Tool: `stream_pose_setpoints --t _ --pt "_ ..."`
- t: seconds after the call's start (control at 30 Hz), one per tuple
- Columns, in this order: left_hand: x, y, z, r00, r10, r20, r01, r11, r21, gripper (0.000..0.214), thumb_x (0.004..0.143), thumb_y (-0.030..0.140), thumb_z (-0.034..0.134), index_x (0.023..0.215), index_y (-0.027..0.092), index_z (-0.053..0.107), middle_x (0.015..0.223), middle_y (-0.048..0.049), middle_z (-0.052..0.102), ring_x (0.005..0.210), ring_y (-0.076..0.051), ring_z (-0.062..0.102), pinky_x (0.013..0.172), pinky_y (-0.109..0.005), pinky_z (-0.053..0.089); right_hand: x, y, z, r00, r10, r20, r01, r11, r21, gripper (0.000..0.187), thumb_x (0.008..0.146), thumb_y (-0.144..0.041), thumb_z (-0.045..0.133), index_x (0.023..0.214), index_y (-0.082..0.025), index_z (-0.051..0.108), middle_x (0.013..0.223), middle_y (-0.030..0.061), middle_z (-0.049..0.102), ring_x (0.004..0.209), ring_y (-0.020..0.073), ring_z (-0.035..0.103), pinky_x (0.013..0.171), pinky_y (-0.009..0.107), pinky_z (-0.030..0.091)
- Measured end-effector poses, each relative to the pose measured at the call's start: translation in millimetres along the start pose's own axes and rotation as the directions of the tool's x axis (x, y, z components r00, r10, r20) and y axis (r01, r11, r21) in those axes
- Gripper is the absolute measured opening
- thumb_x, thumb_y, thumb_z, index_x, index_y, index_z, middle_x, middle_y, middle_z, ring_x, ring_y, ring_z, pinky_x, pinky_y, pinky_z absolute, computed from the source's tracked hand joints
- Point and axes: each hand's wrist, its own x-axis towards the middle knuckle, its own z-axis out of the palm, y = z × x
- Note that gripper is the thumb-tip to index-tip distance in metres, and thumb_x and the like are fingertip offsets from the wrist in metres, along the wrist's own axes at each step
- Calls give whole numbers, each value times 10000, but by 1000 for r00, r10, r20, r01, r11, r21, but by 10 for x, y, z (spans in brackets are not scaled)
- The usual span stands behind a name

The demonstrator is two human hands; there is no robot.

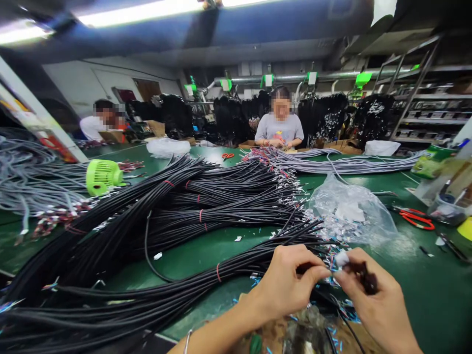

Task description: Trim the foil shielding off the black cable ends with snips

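My left hand [289, 281] is closed in a pinch, thumb and forefinger meeting on the thin wire end [332, 263] of a black cable. Close by on its right, my right hand [379, 295] is closed too, its thumb tip near the same wires. A white covering or scrap [341, 258] shows at its forefinger, and a dark, blurred item [367, 279] sits inside its curled fingers; I cannot make out what it is. Behind my left hand lies a black cable bundle [177, 290] tied with a red band, its stripped ends spreading towards my hands.
More black cable bundles [221, 196] cover the middle of the green table [435, 295]. A clear plastic bag [372, 216] of white bits, red-handled scissors [416, 219] and a green fan [103, 177] stand around. Across the table sits a co-worker [278, 130] beside grey cables [354, 162].
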Motion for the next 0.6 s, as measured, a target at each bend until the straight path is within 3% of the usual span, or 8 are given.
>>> stream_pose_setpoints --t 0.23,0.37,0.5,0.53,0.6 --pt "-16 -55 -21 992 110 67 -119 981 153 107 810 122 615 840 83 711 686 -56 619 622 -130 525 589 -226 375 29 40 18 989 135 64 -136 990 21 165 887 -325 537 771 -207 535 631 -39 470 540 114 421 487 206 347" --pt "-9 -59 -31 992 112 63 -121 979 166 90 799 119 631 806 80 712 657 -52 610 608 -131 521 578 -227 369 16 59 21 992 107 63 -111 992 63 199 879 -328 558 734 -196 526 654 -29 436 559 113 382 510 228 302" --pt "41 -71 -44 993 92 76 -98 992 78 61 770 96 663 759 89 723 658 -51 644 625 -126 546 613 -214 389 -11 44 47 942 223 250 -296 904 307 253 926 -408 441 800 -193 486 592 -61 298 471 93 245 423 218 218" --pt "52 -74 -38 994 73 78 -77 996 49 50 759 97 676 744 94 724 655 -46 648 622 -122 548 615 -209 392 -15 41 55 936 224 272 -305 902 305 257 943 -409 389 828 -195 474 582 -70 264 448 89 210 397 211 195" --pt "57 -76 0 998 -6 56 5 1000 12 21 721 116 718 709 99 716 645 -35 644 603 -117 542 587 -201 389 -17 47 72 966 150 211 -185 970 155 221 947 -351 370 816 -199 463 570 -69 273 425 90 239 382 204 220"
